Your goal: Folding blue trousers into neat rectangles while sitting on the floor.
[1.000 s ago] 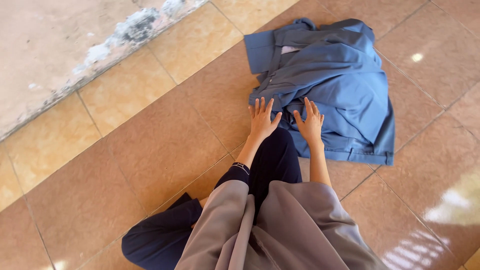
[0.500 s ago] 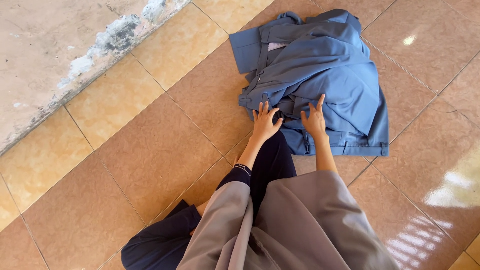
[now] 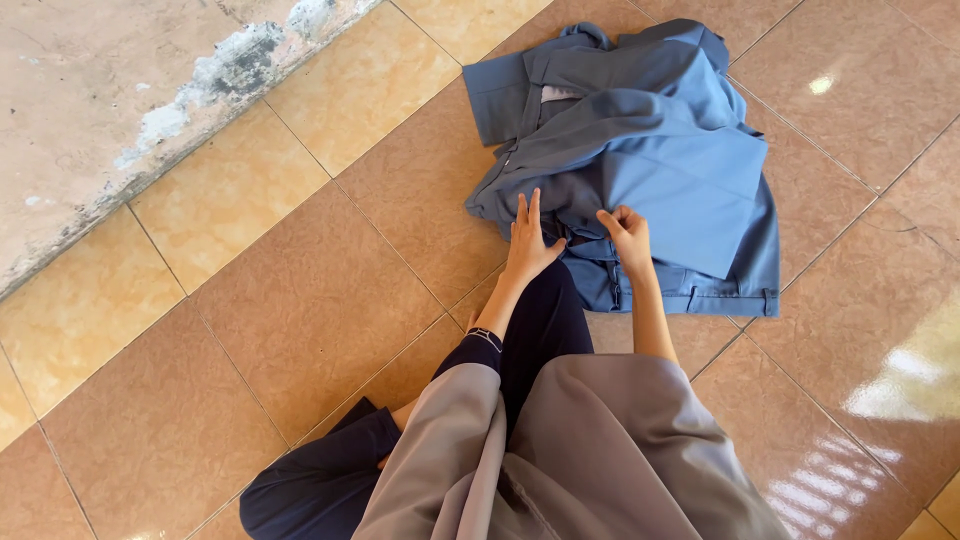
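Blue cloth bunches under the right hand (image 3: pixel 627 235), whose fingers curl shut on a fold of the blue garment (image 3: pixel 640 170). The left hand (image 3: pixel 528 242) lies flat and open on the same garment's near edge. The garment sits crumpled on brown floor tiles (image 3: pixel 300 300); a pale label (image 3: pixel 558 94) shows near its collar.

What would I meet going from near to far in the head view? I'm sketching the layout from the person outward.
Grey garment over the lap → dark sleeve cuff → left hand and right hand side by side on the cloth → blue garment on the tiled floor.
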